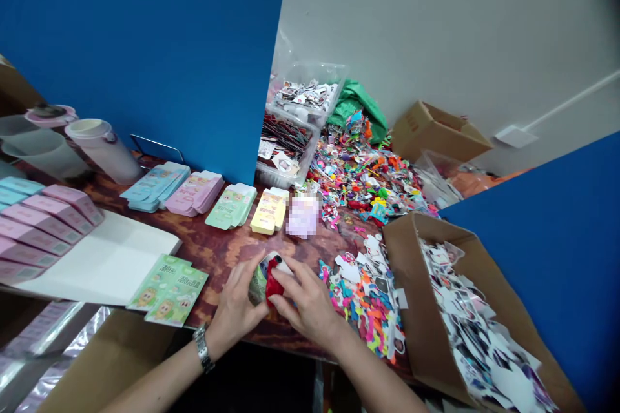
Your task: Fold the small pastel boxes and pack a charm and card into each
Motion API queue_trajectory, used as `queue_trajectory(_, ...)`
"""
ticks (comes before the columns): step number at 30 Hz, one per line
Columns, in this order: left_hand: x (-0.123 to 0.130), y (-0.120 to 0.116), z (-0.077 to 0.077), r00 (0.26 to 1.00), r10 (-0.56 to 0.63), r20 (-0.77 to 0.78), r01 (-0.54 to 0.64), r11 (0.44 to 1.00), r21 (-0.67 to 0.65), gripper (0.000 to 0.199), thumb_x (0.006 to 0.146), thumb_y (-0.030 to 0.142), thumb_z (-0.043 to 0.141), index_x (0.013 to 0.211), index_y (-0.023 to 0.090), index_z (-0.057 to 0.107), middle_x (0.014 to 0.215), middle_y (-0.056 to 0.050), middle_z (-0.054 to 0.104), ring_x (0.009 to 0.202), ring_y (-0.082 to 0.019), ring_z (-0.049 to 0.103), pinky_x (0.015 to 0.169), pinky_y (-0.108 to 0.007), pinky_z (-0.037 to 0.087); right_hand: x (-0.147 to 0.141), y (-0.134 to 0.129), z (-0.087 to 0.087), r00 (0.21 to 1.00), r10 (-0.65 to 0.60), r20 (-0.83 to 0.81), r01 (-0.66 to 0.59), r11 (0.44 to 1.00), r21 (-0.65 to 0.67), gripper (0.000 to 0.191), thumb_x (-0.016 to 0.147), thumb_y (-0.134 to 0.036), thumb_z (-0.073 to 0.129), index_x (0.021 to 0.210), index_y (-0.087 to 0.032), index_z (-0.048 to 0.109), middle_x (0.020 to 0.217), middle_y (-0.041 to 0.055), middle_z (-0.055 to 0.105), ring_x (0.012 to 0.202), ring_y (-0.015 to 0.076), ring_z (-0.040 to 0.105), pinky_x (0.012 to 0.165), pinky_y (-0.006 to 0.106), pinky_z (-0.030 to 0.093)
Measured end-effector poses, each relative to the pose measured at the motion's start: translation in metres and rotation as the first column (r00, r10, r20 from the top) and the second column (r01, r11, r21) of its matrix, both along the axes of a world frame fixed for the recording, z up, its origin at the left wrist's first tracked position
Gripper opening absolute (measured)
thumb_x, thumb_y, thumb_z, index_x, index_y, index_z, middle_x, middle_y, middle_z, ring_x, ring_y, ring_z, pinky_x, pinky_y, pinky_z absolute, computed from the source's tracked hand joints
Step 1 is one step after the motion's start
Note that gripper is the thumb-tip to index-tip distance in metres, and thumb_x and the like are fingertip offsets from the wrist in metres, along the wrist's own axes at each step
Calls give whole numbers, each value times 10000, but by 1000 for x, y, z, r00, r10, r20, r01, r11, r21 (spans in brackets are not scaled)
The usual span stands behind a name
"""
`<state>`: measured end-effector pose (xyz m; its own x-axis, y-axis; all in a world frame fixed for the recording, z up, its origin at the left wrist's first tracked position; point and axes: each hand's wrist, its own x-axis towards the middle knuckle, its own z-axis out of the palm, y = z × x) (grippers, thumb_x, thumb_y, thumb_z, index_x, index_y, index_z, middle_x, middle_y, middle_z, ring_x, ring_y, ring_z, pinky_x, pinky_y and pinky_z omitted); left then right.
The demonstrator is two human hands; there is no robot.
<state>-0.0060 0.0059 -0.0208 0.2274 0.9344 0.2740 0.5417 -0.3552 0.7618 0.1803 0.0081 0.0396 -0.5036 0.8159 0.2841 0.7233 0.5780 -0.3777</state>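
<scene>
My left hand (236, 298) and my right hand (306, 302) meet over the front of a reddish-brown wood-grain table (217, 258). Both hold a small glossy item (270, 279) with red, white and greenish parts; its exact kind is hidden by my fingers. A metal wristwatch (202, 348) sits on my left wrist. Left of my left hand lie green printed cards (167, 290). A heap of colourful cut-out stickers (363, 300) lies right of my right hand.
Flat pastel box blanks (230, 206) stand in rows along the back, and pink boxes (41, 226) rest beside a white board (104, 261). An open cardboard box of paper cut-outs (416, 284) sits right. Plastic bins (290, 142) and a colourful pile stand beyond.
</scene>
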Motion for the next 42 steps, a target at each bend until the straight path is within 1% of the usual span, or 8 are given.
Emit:
queue_trajectory(11, -3, -2, 7, 995, -53, -82, 58, 996, 67, 775, 799, 170, 610, 1490, 288, 278, 1254, -98, 546, 1124, -281, 544, 943, -443, 492, 0, 9, 9, 990, -27, -140, 18, 998, -67, 169, 938, -227, 559, 1040, -233, 694, 1263, 110, 584, 1064, 215, 613, 899, 372, 545)
queue_trajectory(19, -3, -2, 10, 995, -65, -81, 72, 994, 83, 753, 801, 172, 608, 1481, 276, 301, 1230, -98, 558, 1096, -271, 550, 927, -426, 491, -14, 9, -1, 987, -97, -129, 110, 989, 94, 165, 918, -194, 562, 1024, -217, 686, 1244, 135, 587, 1148, 241, 574, 931, 402, 529)
queue_trajectory(23, -2, -3, 12, 997, -65, -46, 67, 996, 55, 764, 782, 159, 605, 1475, 275, 304, 1232, -98, 556, 1094, -271, 548, 924, -432, 489, -5, 12, -1, 994, 49, -99, -55, 997, -58, 149, 926, -227, 568, 975, -212, 708, 1495, 131, 404, 1352, 266, 430, 1041, 449, 452)
queue_trajectory(28, -1, -3, 10, 996, -85, -22, 85, 996, 15, 724, 834, 239, 626, 1481, 284, 304, 1217, -99, 570, 1089, -272, 553, 921, -430, 491, 3, 12, 4, 993, 120, -6, -118, 963, -241, 201, 928, -330, 572, 853, -207, 712, 1546, 83, 353, 1427, 279, 328, 1085, 449, 409)
queue_trajectory(32, -3, -1, 9, 993, -120, 1, 120, 993, -5, 792, 849, 348, 654, 1513, 281, 227, 1270, -114, 550, 1122, -279, 551, 939, -432, 491, 3, 6, 5, 991, 111, -72, -122, 979, -163, 254, 895, -361, 626, 1089, -207, 678, 1543, 150, 339, 1377, 293, 408, 1052, 431, 439)
queue_trajectory(35, -5, -1, 8, 994, -107, 9, 107, 994, -13, 796, 865, 344, 642, 1518, 300, 190, 1285, -107, 544, 1141, -269, 554, 950, -424, 491, 7, 1, 3, 969, 36, -245, -66, 991, -114, 273, 934, -262, 564, 1198, -212, 614, 1426, 150, 488, 1285, 236, 514, 1024, 382, 465)
queue_trajectory(39, -6, -2, 9, 990, -133, 46, 134, 991, -4, 677, 867, 319, 647, 1452, 315, 306, 1238, -80, 560, 1111, -234, 581, 944, -386, 503, 13, -3, 0, 916, -83, -391, -2, 978, -211, 245, 953, -216, 530, 1184, -243, 605, 1127, 73, 668, 1065, 188, 633, 908, 320, 518)
queue_trajectory(42, -6, -2, 11, 989, -124, 82, 123, 992, 18, 567, 871, 294, 641, 1370, 298, 374, 1218, -70, 555, 1104, -211, 582, 947, -359, 500, 15, -5, -1, 911, -74, -405, -42, 962, -269, 291, 971, -221, 502, 1250, -255, 578, 1099, 61, 679, 982, 180, 655, 848, 306, 529)
